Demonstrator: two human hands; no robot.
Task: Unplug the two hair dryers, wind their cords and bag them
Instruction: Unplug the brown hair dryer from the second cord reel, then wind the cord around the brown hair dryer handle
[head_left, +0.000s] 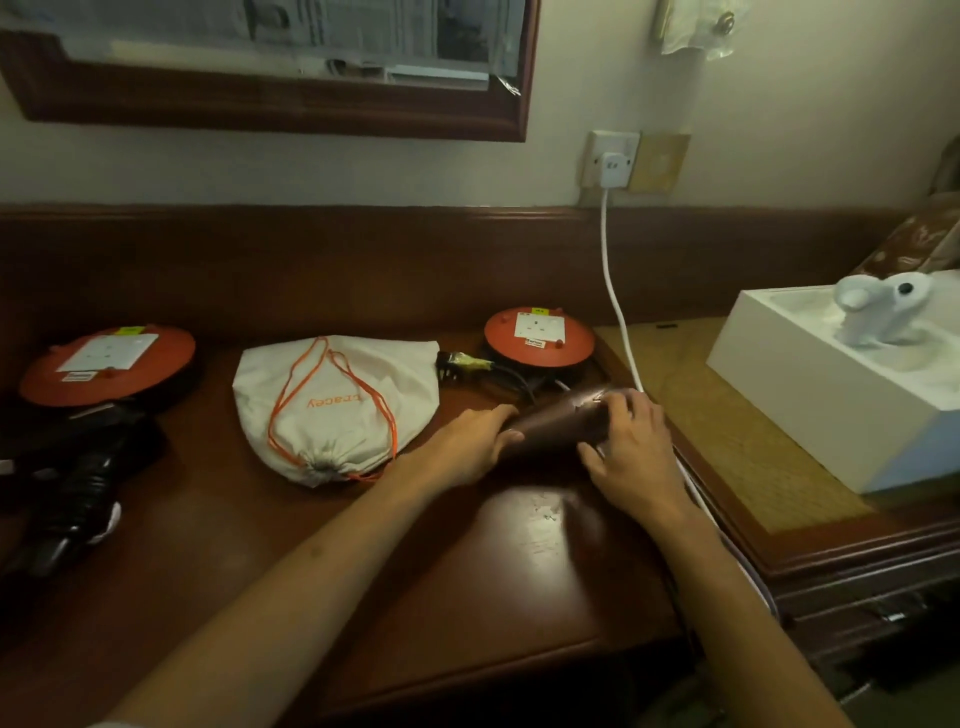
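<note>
Both hands work at the right part of the wooden surface (363, 545). The left hand (467, 447) curls its fingers round the narrow end of a dark brown hair dryer (558, 418) that lies on its side. The right hand (631, 452) rests over the wider end with its fingers bent onto the body; how firm that grip is cannot be told.

A white cord (615, 291) passes just beside the right hand and climbs to a white plug (613, 169) seated in the wall socket (613, 156). Whether this cord belongs to the brown dryer cannot be told.

Judged step: securing the dryer before dealing with its cord.

- Hold the body with one hand; free the other for the cord.
- Trace the cord to its plug before pulling.
- Grip the plug itself, not the cord, and draw it straight out.
- Wind in loose, even loops; avoid sharp bends at the handle.

Left of the hands lies a white drawstring bag (337, 405) with orange cords, closed; it needs opening first. Behind the dryer sits an orange extension reel (540, 338). At far left, a black hair dryer (78, 483) lies beside a second reel (106, 366).
</note>
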